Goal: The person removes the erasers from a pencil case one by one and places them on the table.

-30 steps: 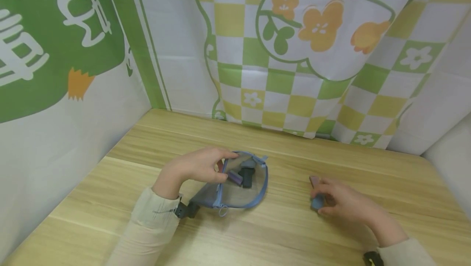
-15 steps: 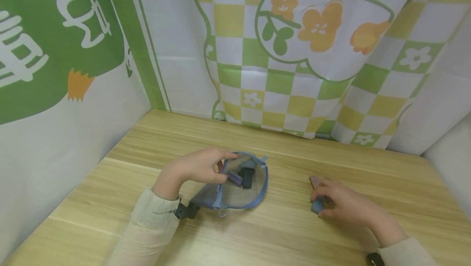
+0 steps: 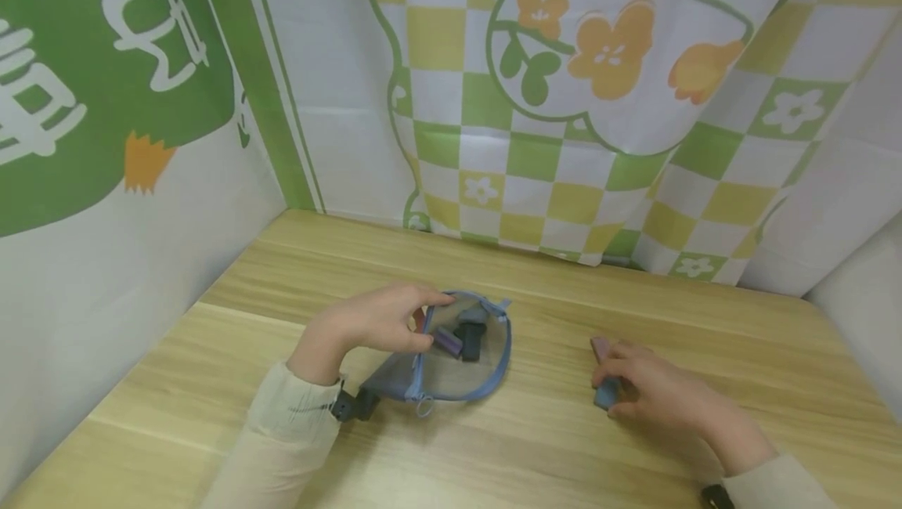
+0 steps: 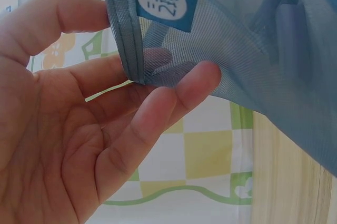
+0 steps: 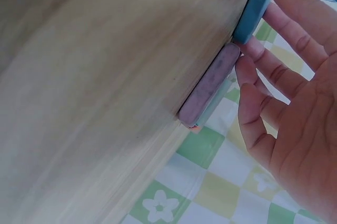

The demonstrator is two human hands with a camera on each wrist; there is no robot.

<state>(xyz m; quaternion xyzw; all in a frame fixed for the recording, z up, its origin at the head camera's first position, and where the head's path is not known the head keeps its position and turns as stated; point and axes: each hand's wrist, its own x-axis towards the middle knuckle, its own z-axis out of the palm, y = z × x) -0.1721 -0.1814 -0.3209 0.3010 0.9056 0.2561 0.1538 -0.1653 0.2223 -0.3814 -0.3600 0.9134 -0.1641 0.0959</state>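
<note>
My left hand holds the rim of a blue mesh zip pouch, its mouth spread wide. In the left wrist view the fingers reach around the zipper edge and some show through the mesh. Inside the pouch lie a purple bar, a black piece and a grey-blue piece. At the right, my right hand pinches a small blue block by its ends, low at the tabletop. Touching or close to its far end lies a mauve block.
The wooden table extends around both hands. Behind it hangs a checked curtain, and a green and white cloth covers the left side. A ring pull hangs from the pouch's zipper.
Both hands stay nearly where they were. The right fingers have shifted very slightly about the blue block; the pouch and its contents look the same.
</note>
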